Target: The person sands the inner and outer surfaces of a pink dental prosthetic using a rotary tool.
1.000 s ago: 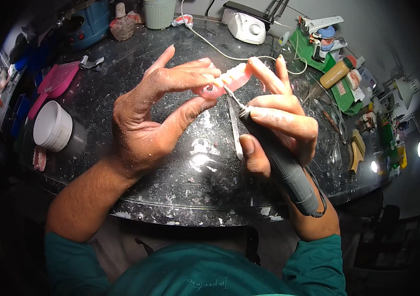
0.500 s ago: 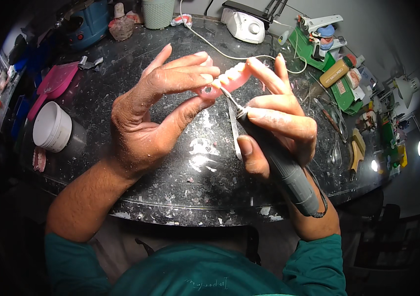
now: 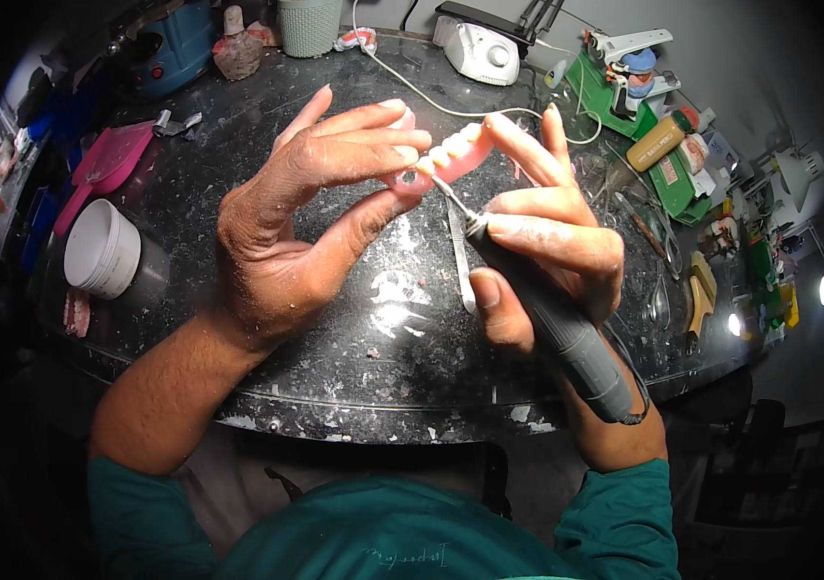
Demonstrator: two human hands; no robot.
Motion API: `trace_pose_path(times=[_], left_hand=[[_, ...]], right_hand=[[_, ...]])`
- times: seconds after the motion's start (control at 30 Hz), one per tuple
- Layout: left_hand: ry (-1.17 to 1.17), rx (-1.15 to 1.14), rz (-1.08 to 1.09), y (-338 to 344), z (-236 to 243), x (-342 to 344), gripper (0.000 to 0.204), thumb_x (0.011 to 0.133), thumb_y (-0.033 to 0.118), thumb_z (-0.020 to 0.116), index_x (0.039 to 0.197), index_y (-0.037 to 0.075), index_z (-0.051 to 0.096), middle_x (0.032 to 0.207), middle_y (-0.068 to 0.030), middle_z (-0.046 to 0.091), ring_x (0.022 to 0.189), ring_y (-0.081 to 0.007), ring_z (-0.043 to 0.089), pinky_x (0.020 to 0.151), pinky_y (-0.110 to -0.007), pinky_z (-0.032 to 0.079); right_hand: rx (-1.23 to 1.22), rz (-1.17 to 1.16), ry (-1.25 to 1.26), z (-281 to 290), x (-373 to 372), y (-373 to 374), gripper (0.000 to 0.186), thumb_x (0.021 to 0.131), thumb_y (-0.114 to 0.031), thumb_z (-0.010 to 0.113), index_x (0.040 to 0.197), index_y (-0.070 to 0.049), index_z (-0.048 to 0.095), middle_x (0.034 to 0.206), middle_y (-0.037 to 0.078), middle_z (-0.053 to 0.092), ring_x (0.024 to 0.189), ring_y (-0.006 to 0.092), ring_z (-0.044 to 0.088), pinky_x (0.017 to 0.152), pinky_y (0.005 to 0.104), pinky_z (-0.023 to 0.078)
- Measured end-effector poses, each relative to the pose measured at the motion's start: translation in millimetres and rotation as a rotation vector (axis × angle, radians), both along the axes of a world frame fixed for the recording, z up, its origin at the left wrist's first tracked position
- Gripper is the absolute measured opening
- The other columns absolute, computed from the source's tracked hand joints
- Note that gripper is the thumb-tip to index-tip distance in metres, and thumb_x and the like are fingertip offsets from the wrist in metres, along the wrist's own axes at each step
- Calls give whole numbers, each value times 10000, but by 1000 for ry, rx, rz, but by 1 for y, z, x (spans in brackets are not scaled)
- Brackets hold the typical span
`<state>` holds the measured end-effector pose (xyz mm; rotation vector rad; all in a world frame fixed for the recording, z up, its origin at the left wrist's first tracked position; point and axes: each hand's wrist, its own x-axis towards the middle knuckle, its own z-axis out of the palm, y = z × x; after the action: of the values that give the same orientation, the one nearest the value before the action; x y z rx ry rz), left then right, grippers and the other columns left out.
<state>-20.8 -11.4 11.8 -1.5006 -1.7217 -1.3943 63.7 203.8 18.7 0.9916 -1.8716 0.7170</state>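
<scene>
Above the dark worktop, my left hand pinches a pink denture with a row of cream teeth between thumb and fingers; those fingers hide part of it. My right hand is closed round a black rotary handpiece, with its cord curling at the rear end. The handpiece's thin bur reaches the denture beside the teeth, close to my left fingertips. Outstretched fingers of my right hand rest at the denture's far right end. Beneath the hands, a flat metal spatula lies on the worktop.
On the left are a white tub, a pink dustpan and another pink denture piece. A white control unit stands at the back with a pale cable. Green trays, a brush and hand tools lie at the right.
The handpiece and my right hand have shifted very slightly, its rear end a little to the right. My left hand and the denture stay nearly still.
</scene>
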Motion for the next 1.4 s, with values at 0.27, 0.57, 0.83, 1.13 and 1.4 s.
trace_pose_path(times=[0.27,0.57,0.83,1.13,1.4], left_hand=[[-31,5,-4,0,-1,1,241,897,5,721,1114,60,630,1161,-152,729,1266,-344,611,1197,-572,245],[-73,13,-2,0,-1,3,237,885,11,734,1099,56,643,1120,-135,733,1242,-324,627,1204,-571,249],[-86,30,-10,0,-3,2,247,876,8,740,1103,49,651,1103,-128,729,1217,-322,643,1198,-570,267],[-31,23,-10,0,-3,0,269,889,-13,713,1137,53,636,1146,-144,731,1264,-348,613,1199,-574,253],[1,-2,-11,-1,-1,-2,271,894,-11,706,1144,59,630,1186,-179,718,1284,-350,599,1201,-569,243]], right_hand=[[2,7,1,0,-1,0,405,904,-239,765,1151,-49,505,1016,148,641,1223,531,577,1149,736,184],[0,17,-13,0,-1,-2,391,916,-246,758,1146,-57,505,1011,147,643,1215,527,585,1158,724,173],[-2,-33,28,0,-1,0,394,915,-240,748,1146,-37,502,1009,160,647,1209,516,590,1152,718,209],[-48,-32,30,-2,-2,0,401,912,-231,750,1156,-40,496,990,163,651,1181,487,616,1138,716,251],[-24,-45,26,0,-1,3,398,910,-211,744,1169,-40,494,990,167,652,1172,474,624,1138,724,237]])
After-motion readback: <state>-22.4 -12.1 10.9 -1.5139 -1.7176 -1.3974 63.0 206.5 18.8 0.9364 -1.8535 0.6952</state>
